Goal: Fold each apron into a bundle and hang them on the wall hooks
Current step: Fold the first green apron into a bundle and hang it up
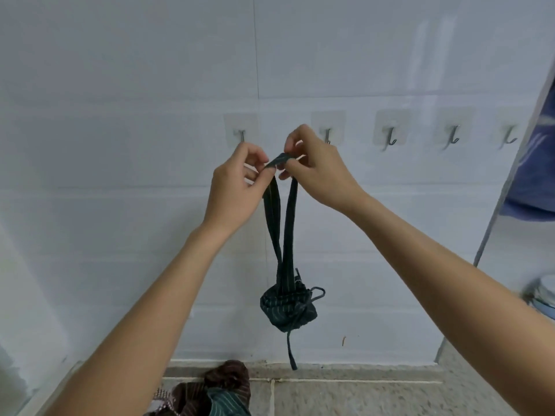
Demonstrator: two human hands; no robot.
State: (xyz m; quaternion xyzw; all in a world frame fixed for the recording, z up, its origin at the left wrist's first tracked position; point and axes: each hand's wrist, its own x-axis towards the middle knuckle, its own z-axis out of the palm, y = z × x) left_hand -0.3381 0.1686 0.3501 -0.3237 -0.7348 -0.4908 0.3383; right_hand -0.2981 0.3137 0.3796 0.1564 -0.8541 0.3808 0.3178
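Observation:
A dark green striped apron bundle point(287, 308) hangs in the air from its neck strap loop point(279, 161). My left hand point(237, 187) pinches the left end of the loop's top, and my right hand point(315, 172) pinches the right end, both raised in front of the white tiled wall. A row of several metal wall hooks runs behind the hands: one hook point(241, 136) just above my left hand, another point(327, 136) partly hidden behind my right hand, and a third point(390, 138) further right. A loose tie dangles below the bundle.
A pile of brown and green striped aprons point(210, 391) lies on the stone counter point(360, 394) at the bottom. Blue cloth point(534, 163) hangs at the right edge beside a wall corner. A pale round object point(543, 292) sits low on the right.

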